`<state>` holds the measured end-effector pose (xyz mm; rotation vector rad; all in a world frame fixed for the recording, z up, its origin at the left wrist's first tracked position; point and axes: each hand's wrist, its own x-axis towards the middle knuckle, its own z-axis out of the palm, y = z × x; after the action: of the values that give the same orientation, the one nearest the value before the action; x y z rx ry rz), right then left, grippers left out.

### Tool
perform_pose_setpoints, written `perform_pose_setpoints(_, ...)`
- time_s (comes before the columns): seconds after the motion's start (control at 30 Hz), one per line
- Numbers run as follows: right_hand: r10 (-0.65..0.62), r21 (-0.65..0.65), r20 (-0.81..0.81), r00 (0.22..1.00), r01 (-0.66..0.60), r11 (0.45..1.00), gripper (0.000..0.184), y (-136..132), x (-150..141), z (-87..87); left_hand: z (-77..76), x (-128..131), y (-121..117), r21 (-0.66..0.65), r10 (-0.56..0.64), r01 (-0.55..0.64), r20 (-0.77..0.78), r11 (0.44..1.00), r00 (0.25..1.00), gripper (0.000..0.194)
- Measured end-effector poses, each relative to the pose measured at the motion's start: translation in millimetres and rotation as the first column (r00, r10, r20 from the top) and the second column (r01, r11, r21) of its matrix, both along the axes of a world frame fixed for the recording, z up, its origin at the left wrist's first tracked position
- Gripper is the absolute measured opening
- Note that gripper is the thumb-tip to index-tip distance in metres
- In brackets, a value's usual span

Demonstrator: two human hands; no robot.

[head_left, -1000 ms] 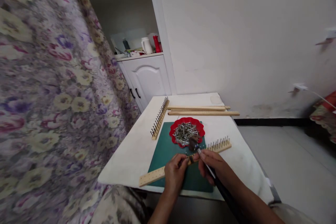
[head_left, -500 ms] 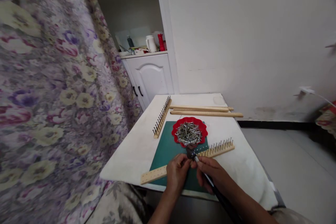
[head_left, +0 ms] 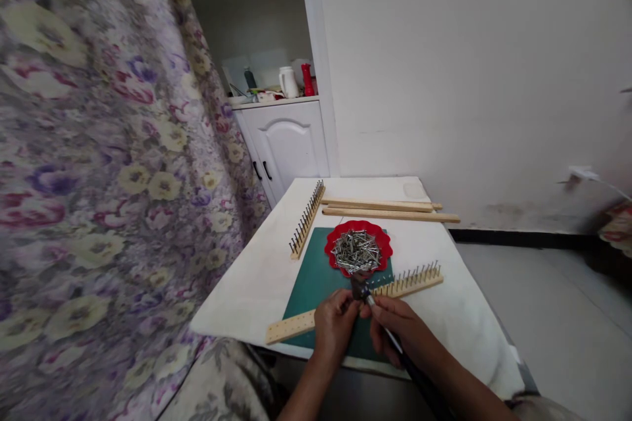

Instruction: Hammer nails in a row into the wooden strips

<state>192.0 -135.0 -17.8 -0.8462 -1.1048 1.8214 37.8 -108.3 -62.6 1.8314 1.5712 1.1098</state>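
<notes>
My right hand (head_left: 401, 325) is wrapped round a hammer (head_left: 359, 288), whose dark head is over the wooden strip, just in front of the red bowl. Beside the hammer head, my left hand (head_left: 336, 317) rests at the strip with thumb and fingers pinched together. What it pinches is hidden by the fingers. The wooden strip (head_left: 291, 327) lies across a green mat (head_left: 302, 289); several nails stand upright along its right part, and small holes dot its bare left end. A scalloped red bowl (head_left: 330, 247) full of loose nails sits on the mat's far part.
Another strip with a row of upright nails (head_left: 307, 220) lies at the table's left. Several plain wooden strips (head_left: 390, 214) lie along the back of the white-covered table (head_left: 241, 296). A floral curtain (head_left: 123, 177) hangs at left, a white cabinet (head_left: 286, 138) behind.
The whole view has shifted very slightly. Both hands and the hammer keep nearly the same position over the strip.
</notes>
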Motion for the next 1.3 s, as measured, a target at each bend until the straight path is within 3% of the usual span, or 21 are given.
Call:
perform_pose_setpoints(0.3,-0.087,0.017,-0.008,0.996,0.087,0.996,0.034,4.8,13.9,10.1,7.1,0.3,-1.4,-0.036,-0.036,0.038,0.054,0.999,0.998,0.017)
perform_pose_setpoints(0.5,-0.316,0.008,-0.156,0.936,0.321,0.947,0.031,13.8,33.5,13.8,15.3,-14.6,-0.9,-0.006,-0.082,0.083,0.059,0.997,0.995,0.017)
perform_pose_setpoints(0.63,-0.445,-0.01,-0.19,0.875,0.451,0.892,0.028,18.5,44.6,18.9,32.6,-22.3,15.7,0.025,-0.05,0.049,0.055,0.998,0.997,0.017)
perform_pose_setpoints(0.77,-0.475,0.002,-0.189,0.86,0.484,0.875,0.029,20.9,47.3,20.4,53.8,-8.5,52.1,0.05,-0.18,0.183,-0.068,0.982,0.981,0.014)
perform_pose_setpoints(0.87,-0.458,0.005,-0.178,0.871,0.466,0.885,0.032,22.8,45.2,17.9,60.8,12.4,84.3,0.071,-0.297,0.327,-0.274,0.942,0.915,0.015)
perform_pose_setpoints(1.0,-0.442,-0.013,-0.184,0.878,0.447,0.894,0.033,25.8,42.7,13.5,56.9,35.1,116.2,-0.038,-0.384,0.459,-0.612,0.888,0.691,0.02)
perform_pose_setpoints(1.17,-0.451,-0.032,-0.191,0.872,0.453,0.891,0.032,26.4,42.8,12.7,49.6,43.8,129.4,-0.078,-0.423,0.512,-0.677,0.855,0.603,0.018)
perform_pose_setpoints(1.3,-0.449,-0.027,-0.185,0.874,0.453,0.891,0.03,26.9,42.1,11.6,52.1,45.7,131.5,-0.077,-0.432,0.557,-0.722,0.827,0.541,0.021)
